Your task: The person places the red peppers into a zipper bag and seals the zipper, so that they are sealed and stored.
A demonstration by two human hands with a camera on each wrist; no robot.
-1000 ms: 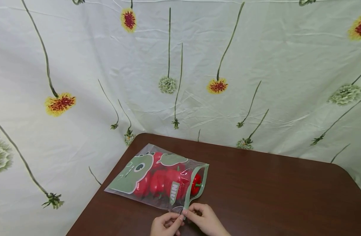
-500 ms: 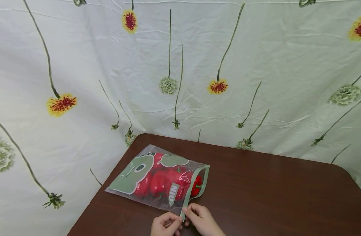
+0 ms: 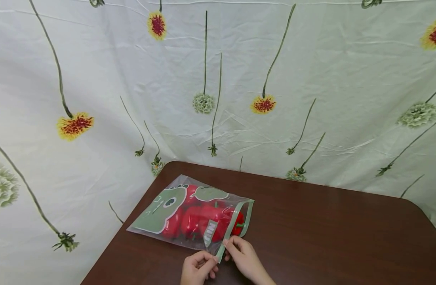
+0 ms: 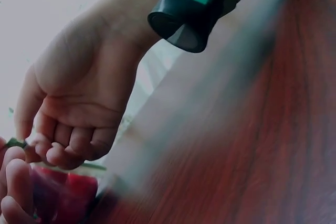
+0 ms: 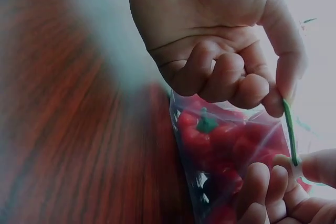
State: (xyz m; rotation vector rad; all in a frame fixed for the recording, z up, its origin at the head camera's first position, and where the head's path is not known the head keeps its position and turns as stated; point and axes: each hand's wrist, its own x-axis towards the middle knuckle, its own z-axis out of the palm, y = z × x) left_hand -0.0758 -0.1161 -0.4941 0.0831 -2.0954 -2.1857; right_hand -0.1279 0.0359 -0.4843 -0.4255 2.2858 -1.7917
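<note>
A clear zip bag with a green cartoon print and a green-edged mouth lies on the table, full of red bell peppers. One pepper with a green stem shows at the mouth on the right. My left hand pinches the near corner of the green edge between thumb and finger. Just up the same edge, my right hand pinches the strip too. In the right wrist view a short stretch of the green strip runs between the pinching fingers of both hands, with the peppers visible through the plastic.
The dark brown wooden table extends to the right of the bag. A white cloth printed with flowers hangs behind the table and along its left side.
My right hand has slid a little way up the green edge, away from my left hand. The near corner of the bag has lifted slightly; the rest of the bag lies still.
</note>
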